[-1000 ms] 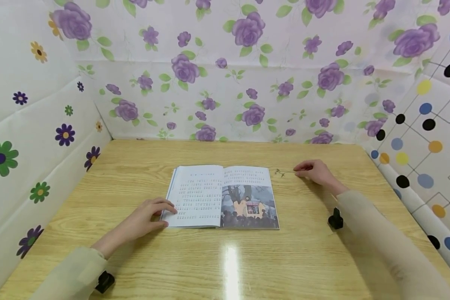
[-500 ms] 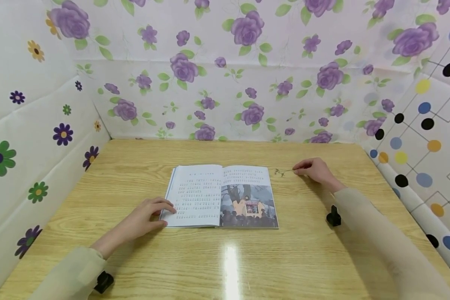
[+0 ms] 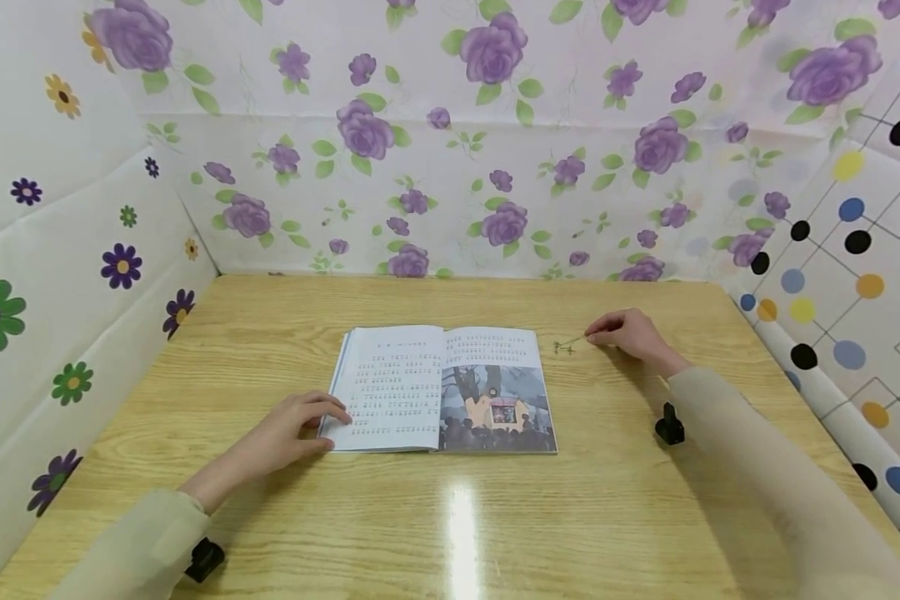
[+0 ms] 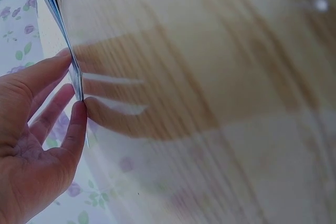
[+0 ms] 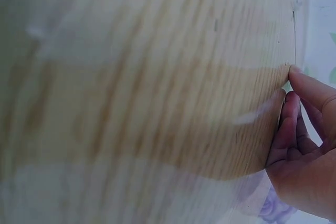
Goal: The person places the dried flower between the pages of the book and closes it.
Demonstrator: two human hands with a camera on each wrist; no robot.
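Observation:
An open book (image 3: 397,392) lies on the table (image 3: 390,525), text on its left page and a picture on its right. My left hand (image 3: 294,429) rests at the book's lower left corner, fingers on the page and thumb at the edge. In the left wrist view the book (image 4: 59,22) shows edge-on, with my left hand (image 4: 39,135) against it. To the right of the book, my right hand (image 3: 633,337) pinches the thin stem of a small sprig (image 3: 557,347), its tiny heads pointing toward the book. My right hand (image 5: 310,135) lies low against the tabletop in the right wrist view.
A purple-flowered sheet (image 3: 435,167) covers the back wall. Side walls carry a daisy-print sheet (image 3: 60,275) on the left and a dotted sheet (image 3: 855,333) on the right. Black wrist devices hang under both forearms, one (image 3: 670,427) on the right.
The right hand has shifted slightly toward the back with the sprig, whose heads now tilt lower than its stem. My left hand stays at the book's corner. The view has moved a little.

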